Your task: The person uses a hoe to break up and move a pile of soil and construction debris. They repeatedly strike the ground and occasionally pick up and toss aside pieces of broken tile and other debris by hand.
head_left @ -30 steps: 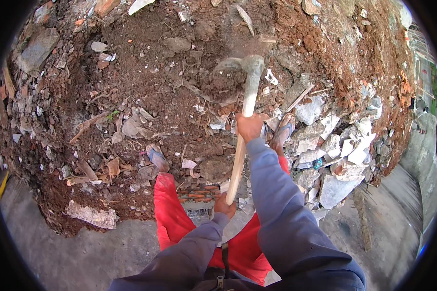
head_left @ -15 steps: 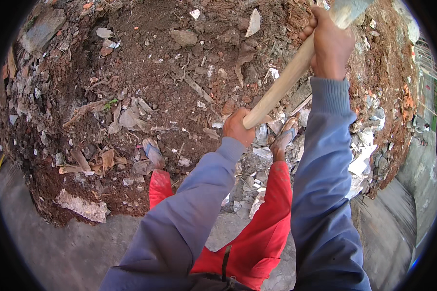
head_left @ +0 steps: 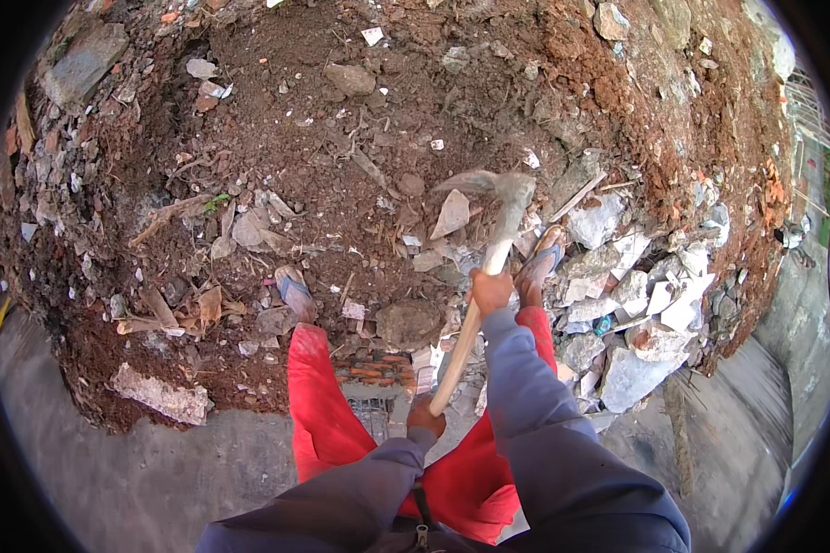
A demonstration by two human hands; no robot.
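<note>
Hoe swung down from upper right to mid-frame since half a second ago

Both hands came down with it. Hoe now slants across center-right: wooden handle running from lower center up to the metal head, blade pointing left. Blade looks slightly blurred — can't tell if it touches the soil.

Left hand, lower center: grip clenched round the handle's butt end. Right hand, just right of center: grip wrapped round the handle higher up, below the head.

Pale flat shard just below the blade. Brown soil with stones and roots fills the upper frame; whitish rubble heaped at right. Left foot and right foot, both in sandals, stand on the debris — red trousers above. Long pinkish chunk lower left, gray concrete floor along the bottom.
</note>
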